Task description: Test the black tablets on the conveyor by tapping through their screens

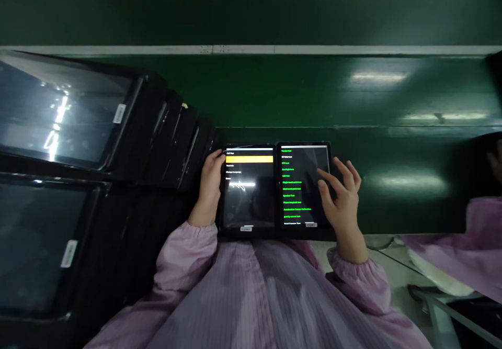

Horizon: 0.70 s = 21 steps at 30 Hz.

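Two tablets lie side by side in front of me. The left tablet (251,202) shows a short menu with one yellow bar. On the right tablet (304,181) there is a list of mostly green text lines. My left hand (212,181) grips the left tablet by its left edge, its fingertips at the upper corner. My right hand (342,194) hovers at the right side of the right tablet, fingers apart, the index finger pointing over the screen. Whether that fingertip touches the glass I cannot tell.
Stacks of dark tablets stand at my left, with one tablet (63,108) on the far stack and another tablet (39,249) on the near one. A green bench (274,92) stretches ahead. At the right edge another person's pink sleeve (482,228) shows, above a metal-framed stool (435,312).
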Motion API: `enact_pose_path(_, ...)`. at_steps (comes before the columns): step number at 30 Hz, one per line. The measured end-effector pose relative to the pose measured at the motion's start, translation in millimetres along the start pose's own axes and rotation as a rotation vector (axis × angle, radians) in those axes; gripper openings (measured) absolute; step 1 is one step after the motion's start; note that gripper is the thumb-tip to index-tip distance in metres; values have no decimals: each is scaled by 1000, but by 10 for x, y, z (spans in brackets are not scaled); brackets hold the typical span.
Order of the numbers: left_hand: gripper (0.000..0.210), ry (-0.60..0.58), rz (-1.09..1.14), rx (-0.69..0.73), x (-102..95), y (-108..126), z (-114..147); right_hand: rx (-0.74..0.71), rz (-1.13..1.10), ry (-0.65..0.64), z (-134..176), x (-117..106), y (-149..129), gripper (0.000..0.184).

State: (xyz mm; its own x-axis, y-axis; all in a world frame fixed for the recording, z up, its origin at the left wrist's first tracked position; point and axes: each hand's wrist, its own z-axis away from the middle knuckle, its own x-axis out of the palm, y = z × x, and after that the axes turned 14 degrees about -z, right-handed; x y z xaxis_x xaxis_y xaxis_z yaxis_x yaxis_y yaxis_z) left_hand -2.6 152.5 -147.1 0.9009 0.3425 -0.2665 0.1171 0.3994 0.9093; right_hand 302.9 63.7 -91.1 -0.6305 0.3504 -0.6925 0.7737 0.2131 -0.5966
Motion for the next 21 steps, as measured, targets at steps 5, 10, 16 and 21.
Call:
enact_pose_path(5, 26, 17, 74, 34, -97, -114, 106, -32, 34, -53, 24, 140, 10, 36)
enact_pose_path(10, 36, -45, 123, 38, -178, -225, 227, -29, 23, -63, -20, 207, 42, 35)
enact_pose_path(16, 41, -98, 25, 28, -165, -256, 152, -58, -34, 10, -25, 94, 53, 33)
enact_pose_path(21, 38, -48, -6, 17, -269, -82, 397, -24, -113, 16, -117, -46, -56, 36)
